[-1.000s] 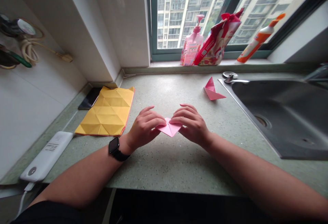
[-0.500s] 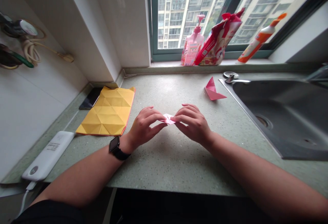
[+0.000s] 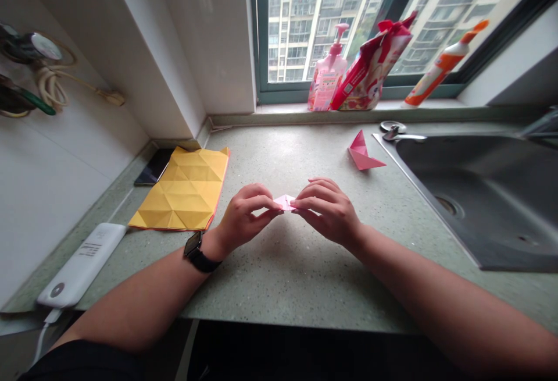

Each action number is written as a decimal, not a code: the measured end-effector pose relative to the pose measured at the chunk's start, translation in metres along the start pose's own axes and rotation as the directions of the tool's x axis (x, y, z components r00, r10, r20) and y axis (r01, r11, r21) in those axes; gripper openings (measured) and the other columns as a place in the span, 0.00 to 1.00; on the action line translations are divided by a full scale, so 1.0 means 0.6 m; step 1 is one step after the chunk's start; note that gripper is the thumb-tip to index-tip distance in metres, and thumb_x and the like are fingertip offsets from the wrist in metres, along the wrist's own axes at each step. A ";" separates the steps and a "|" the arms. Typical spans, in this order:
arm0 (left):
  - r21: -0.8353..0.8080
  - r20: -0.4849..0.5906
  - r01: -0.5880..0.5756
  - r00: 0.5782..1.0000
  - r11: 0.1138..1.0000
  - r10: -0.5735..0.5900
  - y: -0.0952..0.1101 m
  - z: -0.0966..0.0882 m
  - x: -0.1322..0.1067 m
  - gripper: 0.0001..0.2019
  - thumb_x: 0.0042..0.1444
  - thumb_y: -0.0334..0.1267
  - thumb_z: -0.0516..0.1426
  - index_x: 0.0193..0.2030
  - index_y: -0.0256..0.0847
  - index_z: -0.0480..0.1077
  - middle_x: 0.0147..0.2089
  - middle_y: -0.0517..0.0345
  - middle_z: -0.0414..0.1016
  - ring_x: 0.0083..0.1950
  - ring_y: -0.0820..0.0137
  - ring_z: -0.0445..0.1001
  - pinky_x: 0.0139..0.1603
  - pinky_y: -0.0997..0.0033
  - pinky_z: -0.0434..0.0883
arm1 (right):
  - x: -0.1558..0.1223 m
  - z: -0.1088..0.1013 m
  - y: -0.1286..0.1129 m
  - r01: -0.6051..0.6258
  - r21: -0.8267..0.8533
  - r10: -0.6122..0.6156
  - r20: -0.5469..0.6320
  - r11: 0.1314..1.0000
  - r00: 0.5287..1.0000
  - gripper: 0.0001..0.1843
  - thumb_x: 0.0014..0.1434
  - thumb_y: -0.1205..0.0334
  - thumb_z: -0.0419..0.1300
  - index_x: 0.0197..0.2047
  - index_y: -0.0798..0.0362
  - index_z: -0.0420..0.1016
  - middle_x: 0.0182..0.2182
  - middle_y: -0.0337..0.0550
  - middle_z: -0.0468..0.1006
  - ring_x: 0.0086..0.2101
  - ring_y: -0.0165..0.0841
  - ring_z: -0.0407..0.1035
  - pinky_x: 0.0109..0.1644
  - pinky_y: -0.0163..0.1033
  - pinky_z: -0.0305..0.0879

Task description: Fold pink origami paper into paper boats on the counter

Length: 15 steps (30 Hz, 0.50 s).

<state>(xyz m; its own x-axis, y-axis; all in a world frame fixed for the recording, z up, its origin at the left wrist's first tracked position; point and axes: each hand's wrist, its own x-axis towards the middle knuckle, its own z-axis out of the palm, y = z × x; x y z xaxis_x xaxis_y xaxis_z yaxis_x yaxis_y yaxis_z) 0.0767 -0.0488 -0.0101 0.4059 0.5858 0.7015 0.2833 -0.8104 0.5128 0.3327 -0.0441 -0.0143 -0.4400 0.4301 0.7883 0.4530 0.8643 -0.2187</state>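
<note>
A small folded pink paper [image 3: 284, 202] is pinched between both hands just above the speckled green counter [image 3: 288, 276]. My left hand [image 3: 244, 218], with a black watch on its wrist, grips the paper's left side with curled fingers. My right hand [image 3: 326, 209] grips its right side, fingers pressed together. Most of the paper is hidden by the fingers. A second folded pink paper shape [image 3: 361, 154] lies farther back on the counter, near the sink.
A creased yellow sheet [image 3: 183, 192] lies at the left with a dark phone [image 3: 150, 167] behind it and a white power bank [image 3: 81, 264] at the front left. The steel sink [image 3: 483, 195] is at right. Pink soap bottle [image 3: 326, 75], red pouch [image 3: 370, 67] and orange-capped bottle [image 3: 440, 67] stand on the sill.
The pink paper showed as a wide flat triangle a second ago; it has since been turned or folded smaller, and only a small edge shows between my fingertips. My hands have risen slightly.
</note>
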 end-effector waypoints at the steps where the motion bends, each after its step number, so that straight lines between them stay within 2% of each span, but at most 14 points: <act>1: -0.015 -0.004 0.003 1.000 1.000 -0.003 0.001 -0.001 0.001 0.05 0.72 0.39 0.66 0.42 0.44 0.81 0.41 0.56 0.81 0.42 0.69 0.80 0.56 0.59 0.80 | 0.000 0.000 0.000 0.004 0.008 -0.004 -0.010 1.000 1.000 0.03 0.72 0.59 0.69 0.46 0.40 0.84 0.37 0.36 0.86 0.38 0.36 0.78 0.59 0.52 0.75; 9: -0.103 -0.047 0.073 0.996 0.992 -0.078 0.002 -0.005 0.006 0.06 0.70 0.40 0.68 0.41 0.43 0.81 0.39 0.57 0.79 0.41 0.69 0.79 0.53 0.61 0.80 | 0.002 -0.004 -0.002 -0.050 0.118 0.060 -0.085 0.992 0.995 0.05 0.72 0.63 0.68 0.45 0.40 0.84 0.37 0.36 0.85 0.37 0.36 0.79 0.57 0.53 0.77; 15: -0.087 -0.123 0.120 0.984 0.989 -0.130 -0.006 -0.009 0.010 0.07 0.71 0.40 0.66 0.42 0.43 0.77 0.40 0.57 0.79 0.45 0.66 0.78 0.51 0.62 0.78 | 0.006 -0.013 0.007 -0.190 0.233 0.236 -0.190 0.954 0.953 0.04 0.72 0.63 0.67 0.45 0.43 0.84 0.38 0.41 0.84 0.39 0.39 0.80 0.51 0.52 0.80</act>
<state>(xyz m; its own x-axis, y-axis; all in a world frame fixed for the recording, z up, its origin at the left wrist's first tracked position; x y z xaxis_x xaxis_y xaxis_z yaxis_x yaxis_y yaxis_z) 0.0736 -0.0423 -0.0052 0.2556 0.6830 0.6842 0.2533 -0.7303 0.6344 0.3391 -0.0409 -0.0080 -0.1646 0.5644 0.8089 0.3350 0.8034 -0.4923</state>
